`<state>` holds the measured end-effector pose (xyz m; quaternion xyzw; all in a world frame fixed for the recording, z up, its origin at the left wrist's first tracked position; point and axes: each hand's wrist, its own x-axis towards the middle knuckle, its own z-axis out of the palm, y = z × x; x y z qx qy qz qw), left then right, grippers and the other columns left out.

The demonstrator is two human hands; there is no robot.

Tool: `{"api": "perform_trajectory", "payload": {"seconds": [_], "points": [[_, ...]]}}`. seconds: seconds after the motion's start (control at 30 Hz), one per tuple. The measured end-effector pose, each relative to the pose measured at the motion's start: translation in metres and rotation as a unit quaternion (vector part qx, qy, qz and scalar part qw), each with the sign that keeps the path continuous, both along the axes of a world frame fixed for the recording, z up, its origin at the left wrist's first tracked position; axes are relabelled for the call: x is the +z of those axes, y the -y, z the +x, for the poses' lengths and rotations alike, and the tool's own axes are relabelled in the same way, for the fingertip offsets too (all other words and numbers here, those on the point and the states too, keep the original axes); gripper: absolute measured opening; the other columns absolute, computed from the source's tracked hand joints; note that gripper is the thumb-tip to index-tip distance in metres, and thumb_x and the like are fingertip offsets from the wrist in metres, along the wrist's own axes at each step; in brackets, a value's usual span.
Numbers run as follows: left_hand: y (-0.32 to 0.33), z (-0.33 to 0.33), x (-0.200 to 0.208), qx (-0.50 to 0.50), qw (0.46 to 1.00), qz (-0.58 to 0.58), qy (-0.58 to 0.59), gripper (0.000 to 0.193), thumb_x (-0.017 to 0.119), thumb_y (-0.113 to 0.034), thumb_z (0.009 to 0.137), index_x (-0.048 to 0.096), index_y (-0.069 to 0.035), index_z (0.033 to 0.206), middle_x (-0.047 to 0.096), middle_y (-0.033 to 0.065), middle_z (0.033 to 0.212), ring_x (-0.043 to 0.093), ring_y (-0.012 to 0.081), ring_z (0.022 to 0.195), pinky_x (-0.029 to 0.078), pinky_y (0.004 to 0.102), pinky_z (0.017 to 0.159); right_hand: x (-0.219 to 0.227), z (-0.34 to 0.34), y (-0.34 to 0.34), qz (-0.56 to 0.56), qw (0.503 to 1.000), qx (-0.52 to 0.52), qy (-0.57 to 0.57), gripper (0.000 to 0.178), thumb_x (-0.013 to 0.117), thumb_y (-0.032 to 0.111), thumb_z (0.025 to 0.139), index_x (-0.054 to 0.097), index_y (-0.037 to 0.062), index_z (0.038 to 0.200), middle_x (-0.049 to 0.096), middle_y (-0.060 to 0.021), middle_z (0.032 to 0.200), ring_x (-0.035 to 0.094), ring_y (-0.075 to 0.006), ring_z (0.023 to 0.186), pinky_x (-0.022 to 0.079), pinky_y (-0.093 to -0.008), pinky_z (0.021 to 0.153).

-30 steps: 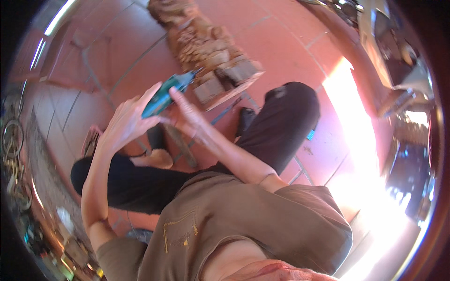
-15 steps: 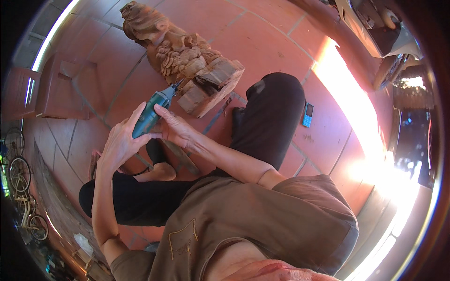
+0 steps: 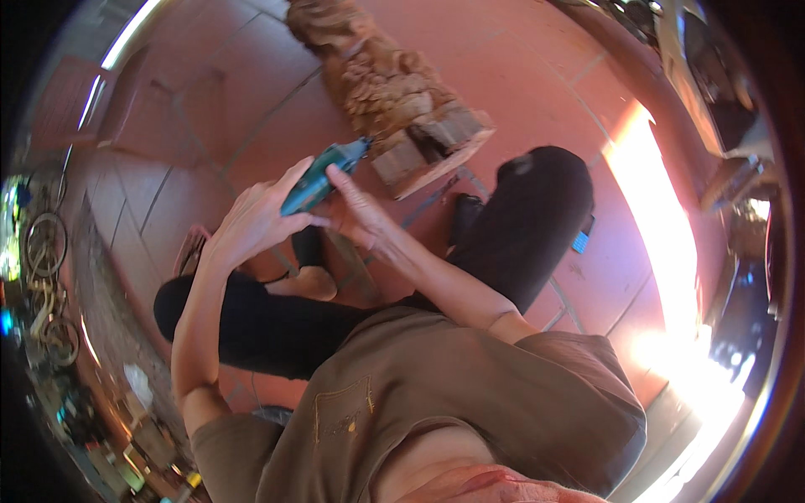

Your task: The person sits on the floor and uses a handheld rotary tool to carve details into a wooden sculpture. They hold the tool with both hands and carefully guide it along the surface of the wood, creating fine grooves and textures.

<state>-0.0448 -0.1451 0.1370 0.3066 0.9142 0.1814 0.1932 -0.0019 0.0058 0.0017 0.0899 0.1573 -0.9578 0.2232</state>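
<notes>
Both my hands are closed round a green rotary tool (image 3: 317, 181). My left hand (image 3: 251, 220) wraps its rear and near side, while my right hand (image 3: 359, 213) grips from the other side with the thumb on top. The tool's dark nose points up and right, close to a carved wooden figure (image 3: 387, 82) lying on the tiles. I cannot tell whether the bit touches the wood. Rounded, shell-like shapes cover the figure's middle, and its squared base (image 3: 449, 138), with a dark hollow, faces me.
My bent knees in black trousers (image 3: 537, 218) flank the work. A small blue keypad phone (image 3: 580, 243) lies beyond my right knee, partly hidden. Bright sunlight (image 3: 658, 210) falls across red floor tiles. Bicycles (image 3: 46, 243) stand at far left, and a vehicle with a wheel (image 3: 729, 180) at upper right.
The whole view has shifted, so the carving, tool and hands appear farther right, and the phone is now partly covered by my knee. Both hands still hold the rotary tool.
</notes>
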Motion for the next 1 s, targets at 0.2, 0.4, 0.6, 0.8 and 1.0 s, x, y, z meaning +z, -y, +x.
{"api": "perform_trajectory", "payload": {"seconds": [0.2, 0.4, 0.6, 0.8, 1.0], "points": [[0.004, 0.0, 0.004, 0.017, 0.999, -0.034, 0.033, 0.079, 0.075, -0.024, 0.076, 0.04, -0.011, 0.146, 0.066, 0.027, 0.101, 0.064, 0.0455, 0.092, 0.05, 0.0479, 0.079, -0.005, -0.002, 0.002, 0.004, 1.0, 0.02, 0.009, 0.058, 0.065, 0.049, 0.092, 0.05, 0.0105, 0.132, 0.059, -0.01, 0.125, 0.06, -0.0248, 0.116, 0.053, -0.0452, 0.096], [0.01, 0.004, -0.005, 0.014, 1.0, -0.019, -0.018, 0.081, 0.076, -0.024, 0.076, 0.04, -0.014, 0.147, 0.066, 0.0253, 0.102, 0.064, 0.0449, 0.093, 0.05, 0.0479, 0.079, 0.01, -0.001, 0.0, 0.033, 0.999, 0.01, -0.011, 0.063, 0.063, 0.054, 0.091, 0.047, 0.0126, 0.136, 0.058, -0.0078, 0.13, 0.056, -0.023, 0.124, 0.053, -0.041, 0.097], [0.005, 0.001, -0.007, 0.01, 1.0, -0.005, -0.027, 0.085, 0.078, -0.022, 0.074, 0.038, -0.015, 0.149, 0.066, 0.0244, 0.099, 0.065, 0.0434, 0.091, 0.05, 0.0477, 0.079, 0.004, -0.007, -0.004, 0.045, 0.999, -0.007, -0.008, 0.06, 0.064, 0.051, 0.092, 0.048, 0.0119, 0.134, 0.057, -0.0077, 0.129, 0.056, -0.0233, 0.121, 0.052, -0.0464, 0.098], [0.005, 0.0, -0.001, 0.015, 1.0, -0.017, -0.003, 0.082, 0.076, -0.023, 0.075, 0.039, -0.016, 0.148, 0.066, 0.024, 0.098, 0.065, 0.0424, 0.09, 0.05, 0.0473, 0.078, 0.0, -0.005, -0.001, 0.052, 0.998, 0.004, -0.027, 0.065, 0.062, 0.057, 0.09, 0.048, 0.0135, 0.136, 0.058, -0.0074, 0.131, 0.056, -0.0225, 0.123, 0.053, -0.0411, 0.097], [0.008, -0.001, 0.0, 0.015, 0.999, -0.049, 0.013, 0.081, 0.074, -0.024, 0.075, 0.039, -0.015, 0.148, 0.067, 0.0237, 0.101, 0.065, 0.0427, 0.092, 0.051, 0.0467, 0.08, 0.0, -0.002, 0.003, 0.032, 0.999, 0.026, -0.007, 0.066, 0.061, 0.058, 0.09, 0.047, 0.0134, 0.137, 0.058, -0.0071, 0.131, 0.056, -0.0222, 0.123, 0.054, -0.0395, 0.096]]}}
